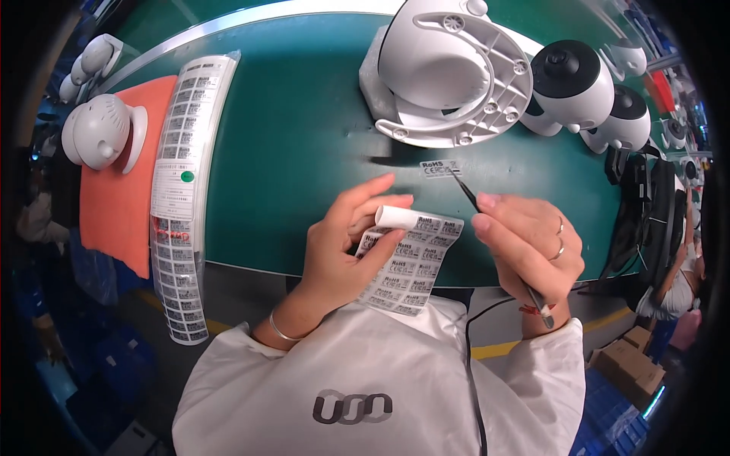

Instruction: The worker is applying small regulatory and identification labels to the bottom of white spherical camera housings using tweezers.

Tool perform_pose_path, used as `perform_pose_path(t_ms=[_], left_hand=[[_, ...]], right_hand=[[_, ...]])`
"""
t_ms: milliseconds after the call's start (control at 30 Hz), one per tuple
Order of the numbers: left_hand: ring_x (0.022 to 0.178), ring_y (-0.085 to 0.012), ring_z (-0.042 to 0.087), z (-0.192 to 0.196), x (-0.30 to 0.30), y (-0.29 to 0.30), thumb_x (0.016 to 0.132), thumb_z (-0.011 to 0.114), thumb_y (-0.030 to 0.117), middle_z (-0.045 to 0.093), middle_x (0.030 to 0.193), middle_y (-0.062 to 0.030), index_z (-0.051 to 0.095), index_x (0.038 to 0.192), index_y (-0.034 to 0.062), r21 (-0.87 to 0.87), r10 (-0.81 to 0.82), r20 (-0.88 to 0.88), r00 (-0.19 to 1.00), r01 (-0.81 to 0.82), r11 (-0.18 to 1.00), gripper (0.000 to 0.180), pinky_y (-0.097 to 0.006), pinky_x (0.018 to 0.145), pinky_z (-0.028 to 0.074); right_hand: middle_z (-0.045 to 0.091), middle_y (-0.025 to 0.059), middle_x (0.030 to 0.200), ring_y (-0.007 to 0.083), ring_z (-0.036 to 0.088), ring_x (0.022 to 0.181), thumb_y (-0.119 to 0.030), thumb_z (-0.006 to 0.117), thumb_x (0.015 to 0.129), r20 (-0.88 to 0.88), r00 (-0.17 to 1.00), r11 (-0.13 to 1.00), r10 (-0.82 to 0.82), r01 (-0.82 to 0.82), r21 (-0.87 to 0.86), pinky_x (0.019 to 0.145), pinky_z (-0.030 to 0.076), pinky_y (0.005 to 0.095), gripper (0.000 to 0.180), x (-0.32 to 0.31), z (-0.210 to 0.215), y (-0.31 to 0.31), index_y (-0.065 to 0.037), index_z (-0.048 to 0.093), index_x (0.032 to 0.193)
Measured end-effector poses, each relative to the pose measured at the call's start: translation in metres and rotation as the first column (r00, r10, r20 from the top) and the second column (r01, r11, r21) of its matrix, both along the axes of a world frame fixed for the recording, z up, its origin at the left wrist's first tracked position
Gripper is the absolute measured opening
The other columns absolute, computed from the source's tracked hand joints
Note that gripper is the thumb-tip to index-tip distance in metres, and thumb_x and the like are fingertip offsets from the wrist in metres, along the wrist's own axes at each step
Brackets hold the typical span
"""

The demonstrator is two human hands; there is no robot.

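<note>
My left hand (339, 245) pinches a sheet of small grey printed labels (411, 266), its top edge curled over; the sheet hangs at the table's near edge. In my right hand (536, 242) is a pair of dark pointed tweezers (466, 188), closed in between thumb and fingers. One loose label (439, 169) is at the tweezers' tips, just above the green tabletop; whether it touches the table I cannot tell. Beyond it a large white plastic device (433, 68) lies with its ribbed ring-shaped base turned toward me.
White round devices with black parts (572, 80) stand at the right. On the left, another white device (99, 133) sits on an orange sheet (114, 205), beside a long stack of label sheets (186, 152) overhanging the near edge. A black cable (471, 357) runs down my front.
</note>
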State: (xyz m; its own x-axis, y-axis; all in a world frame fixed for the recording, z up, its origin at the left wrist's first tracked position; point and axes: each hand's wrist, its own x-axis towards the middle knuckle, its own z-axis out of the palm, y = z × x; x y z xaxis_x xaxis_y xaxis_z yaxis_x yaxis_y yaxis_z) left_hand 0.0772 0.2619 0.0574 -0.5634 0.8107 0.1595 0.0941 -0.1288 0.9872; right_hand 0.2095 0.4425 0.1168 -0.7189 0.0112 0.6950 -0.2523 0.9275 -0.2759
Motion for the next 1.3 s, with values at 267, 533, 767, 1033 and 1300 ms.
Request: perform_pose_path(t_ms=[267,533,767,1033,1300], left_hand=[[0.101,-0.0177,0.065,0.003,0.0,-0.004,0.084,0.063,-0.01,0.066,0.112,-0.0169,0.046,0.131,0.0018,-0.015,-0.021,0.055,0.998,0.021,1.0,0.051,-0.027,0.085,0.052],[0.1,-0.0181,0.065,0.004,-0.001,-0.004,0.082,0.064,-0.012,0.066,0.111,-0.0178,0.048,0.129,-0.0025,0.002,-0.021,0.075,0.997,0.021,1.0,0.05,-0.028,0.085,0.053],[0.102,-0.0183,0.064,0.003,-0.002,-0.006,0.083,0.063,-0.012,0.065,0.112,-0.0174,0.049,0.127,-0.0031,0.029,-0.035,0.107,0.994,0.032,0.999,0.047,-0.028,0.085,0.053],[0.103,-0.0179,0.063,0.003,-0.001,-0.005,0.083,0.062,-0.012,0.065,0.112,-0.0175,0.05,0.127,-0.0035,0.03,-0.032,0.133,0.991,0.028,0.999,0.046,-0.027,0.086,0.053],[0.103,-0.017,0.063,0.002,-0.002,-0.006,0.085,0.062,-0.01,0.065,0.112,-0.0169,0.051,0.126,-0.0013,0.009,-0.037,0.116,0.993,0.036,0.999,0.044,-0.026,0.084,0.053]], right_hand=[[0.068,0.0136,0.098,0.0251,0.068,0.077,-0.007,0.065,0.07,-0.006,0.999,0.997,-0.041,0.041,0.061,0.061,0.055,0.031,0.025,-0.014,-0.011,0.01,0.002,0.069,0.092],[0.068,0.0159,0.093,0.0251,0.068,0.077,-0.004,0.068,0.063,-0.007,0.998,0.997,-0.057,0.057,0.06,0.061,0.057,0.0318,0.028,-0.023,-0.011,0.009,0.004,0.068,0.09],[0.068,0.0154,0.093,0.0253,0.068,0.079,-0.003,0.068,0.064,-0.001,0.999,0.998,-0.047,0.047,0.046,0.062,0.057,0.0319,0.026,-0.025,-0.012,0.01,0.004,0.069,0.089],[0.069,0.014,0.09,0.0244,0.068,0.079,0.005,0.073,0.063,0.016,0.995,0.99,-0.095,0.096,-0.1,0.064,0.054,0.0295,0.029,-0.024,-0.013,0.007,0.004,0.068,0.091],[0.07,0.0133,0.1,0.0175,0.066,0.089,0.003,0.07,0.079,0.144,0.987,0.384,-0.073,0.161,-0.909,0.08,0.051,0.0268,0.025,-0.019,-0.018,0.003,0.003,0.067,0.104]])
